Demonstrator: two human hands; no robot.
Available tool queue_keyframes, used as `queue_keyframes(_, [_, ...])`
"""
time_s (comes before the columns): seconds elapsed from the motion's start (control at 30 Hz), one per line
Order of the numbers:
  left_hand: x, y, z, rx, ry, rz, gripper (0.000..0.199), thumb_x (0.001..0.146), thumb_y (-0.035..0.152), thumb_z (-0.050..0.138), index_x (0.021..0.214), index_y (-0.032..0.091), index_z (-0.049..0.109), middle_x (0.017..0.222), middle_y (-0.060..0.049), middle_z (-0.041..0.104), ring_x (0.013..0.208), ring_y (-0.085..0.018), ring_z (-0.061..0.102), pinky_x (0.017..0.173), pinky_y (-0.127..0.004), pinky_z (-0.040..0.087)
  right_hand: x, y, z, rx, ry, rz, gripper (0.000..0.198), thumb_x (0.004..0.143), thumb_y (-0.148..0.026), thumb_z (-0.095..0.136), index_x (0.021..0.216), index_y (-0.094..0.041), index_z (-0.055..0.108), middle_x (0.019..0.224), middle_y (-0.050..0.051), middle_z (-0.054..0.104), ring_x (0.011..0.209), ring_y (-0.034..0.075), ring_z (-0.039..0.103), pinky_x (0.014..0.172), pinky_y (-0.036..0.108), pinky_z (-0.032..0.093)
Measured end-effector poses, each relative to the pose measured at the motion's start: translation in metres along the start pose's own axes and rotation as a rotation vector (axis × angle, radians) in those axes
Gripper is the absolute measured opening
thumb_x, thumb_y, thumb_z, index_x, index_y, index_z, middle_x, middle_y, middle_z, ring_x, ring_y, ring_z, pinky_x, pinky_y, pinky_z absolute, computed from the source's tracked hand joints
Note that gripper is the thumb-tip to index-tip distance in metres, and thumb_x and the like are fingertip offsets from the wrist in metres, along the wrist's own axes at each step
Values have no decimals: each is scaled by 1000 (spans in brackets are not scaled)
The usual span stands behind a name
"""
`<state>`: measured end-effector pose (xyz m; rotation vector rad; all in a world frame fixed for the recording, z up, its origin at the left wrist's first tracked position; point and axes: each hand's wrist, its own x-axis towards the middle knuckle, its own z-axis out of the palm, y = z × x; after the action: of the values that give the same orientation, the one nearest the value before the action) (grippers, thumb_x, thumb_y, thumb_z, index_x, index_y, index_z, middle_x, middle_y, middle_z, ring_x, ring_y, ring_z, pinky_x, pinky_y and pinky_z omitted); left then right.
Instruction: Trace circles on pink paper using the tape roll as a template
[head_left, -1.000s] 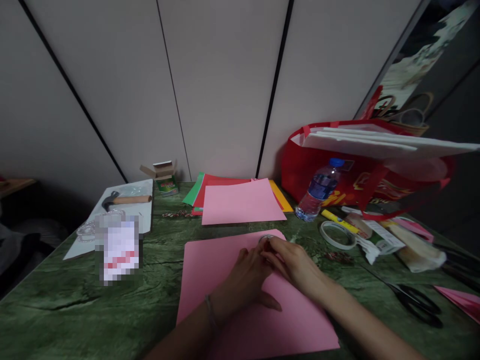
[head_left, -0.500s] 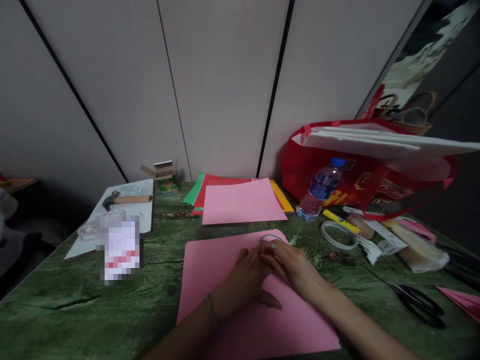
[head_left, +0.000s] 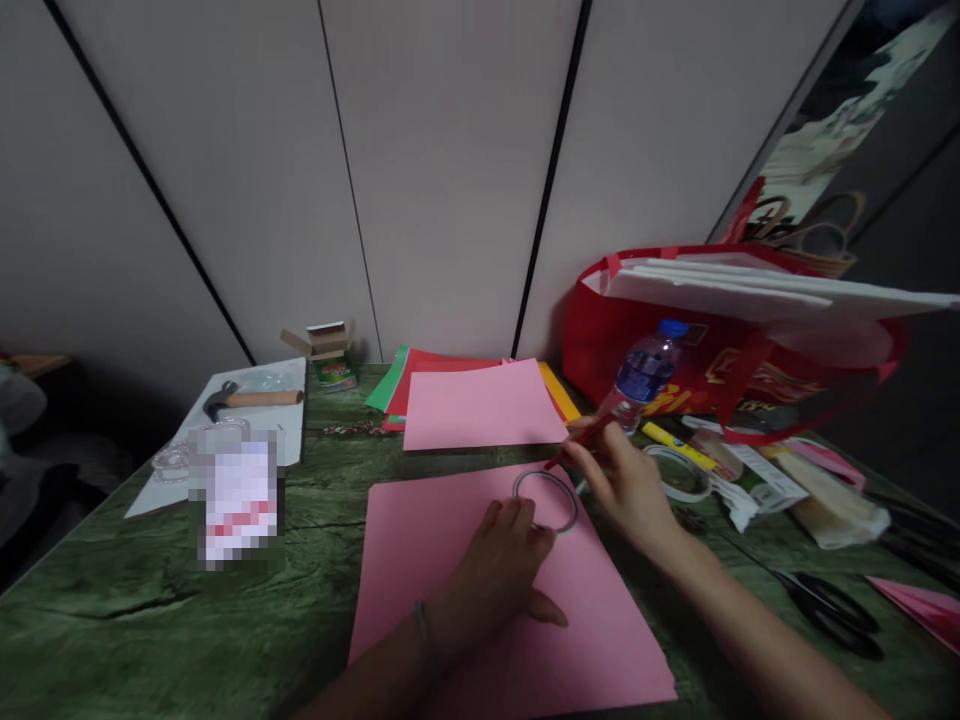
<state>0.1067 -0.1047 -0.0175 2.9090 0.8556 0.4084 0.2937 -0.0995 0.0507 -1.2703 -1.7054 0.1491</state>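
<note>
A sheet of pink paper (head_left: 420, 530) lies flat on the table before me. On its upper right part rests a thin grey ring (head_left: 576, 510), possibly a roll of tape. My left hand (head_left: 499, 560) lies on the paper with its fingertips pressing the ring's left and lower edge, thumb stretched out to the side. My right hand (head_left: 626, 485) grips a slim red pen (head_left: 556, 459), whose tip points down-left near the paper's top edge, just above the ring. Whether the tip touches the paper I cannot tell.
Behind the sheet lies a stack of coloured paper (head_left: 480, 410). A water bottle (head_left: 649, 370) stands by a red bag (head_left: 600, 330). Scissors (head_left: 832, 610), a white tape roll (head_left: 679, 490) and a yellow tube (head_left: 679, 445) lie right. A hammer (head_left: 259, 398) is at left.
My hands were together over the ring. My right hand has moved up and right, and the red pen now shows in it. My left hand stays at the ring, which is now mostly uncovered.
</note>
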Motion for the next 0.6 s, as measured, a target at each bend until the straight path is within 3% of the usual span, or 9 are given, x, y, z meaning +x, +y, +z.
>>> queue_keyframes(0.17, [2, 6, 6, 96, 5, 10, 96, 53, 84, 57, 116, 11, 57, 108, -18, 59, 109, -36, 50, 100, -51, 33, 23, 1, 14, 37, -222, 8, 31, 93, -30, 47, 121, -17, 46, 74, 1, 63, 66, 17, 65, 63, 29, 52])
queue_keyframes(0.37, [3, 5, 13, 110, 34, 48, 98, 57, 85, 53, 117, 8, 56, 108, -20, 59, 114, -37, 47, 95, -48, 37, 30, -3, 36, 56, -428, -39, 30, 93, -25, 44, 122, -19, 44, 73, 0, 62, 64, 16, 62, 61, 26, 47])
queue_keyframes(0.6, [2, 8, 19, 94, 27, 34, 96, 57, 83, 56, 114, 6, 56, 101, -18, 61, 103, -34, 52, 93, -46, 39, 30, -10, 42, -40, -596, -29, 24, 91, -21, 46, 115, -19, 48, 73, 1, 64, 62, 17, 60, 56, 24, 40])
